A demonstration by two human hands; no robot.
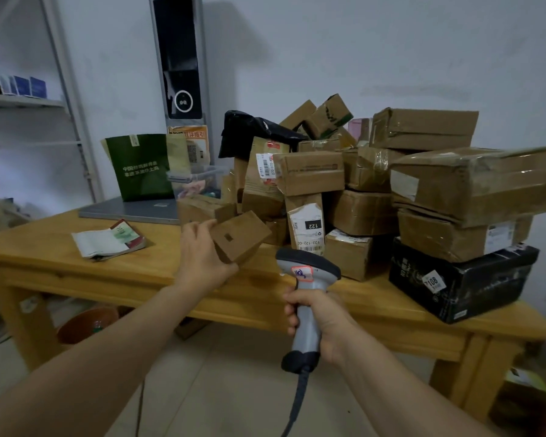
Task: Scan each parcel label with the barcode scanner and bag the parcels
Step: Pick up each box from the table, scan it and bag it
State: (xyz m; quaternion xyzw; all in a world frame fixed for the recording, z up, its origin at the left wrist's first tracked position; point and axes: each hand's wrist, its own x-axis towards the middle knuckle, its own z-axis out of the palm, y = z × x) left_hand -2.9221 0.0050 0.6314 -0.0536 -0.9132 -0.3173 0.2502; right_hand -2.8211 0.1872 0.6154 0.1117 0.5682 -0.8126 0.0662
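My left hand (pixel 202 257) grips a small brown cardboard parcel (pixel 238 236), tilted, just above the front of the wooden table (pixel 60 257). A small dark mark shows on its facing side. My right hand (pixel 320 320) holds a grey barcode scanner (pixel 306 298) by its handle, head up, below and right of the parcel. Its cable hangs toward the floor. A tall pile of brown parcels (pixel 375 184) fills the right half of the table. One upright parcel with a white label marked 122 (pixel 306 228) stands behind the scanner.
A green paper bag (pixel 139 167) stands on a grey flat device (pixel 133 211) at the back left. A booklet (pixel 108 239) lies on the table's left. A black box (pixel 454 279) sits at the right front. Metal shelving (pixel 29 102) stands left.
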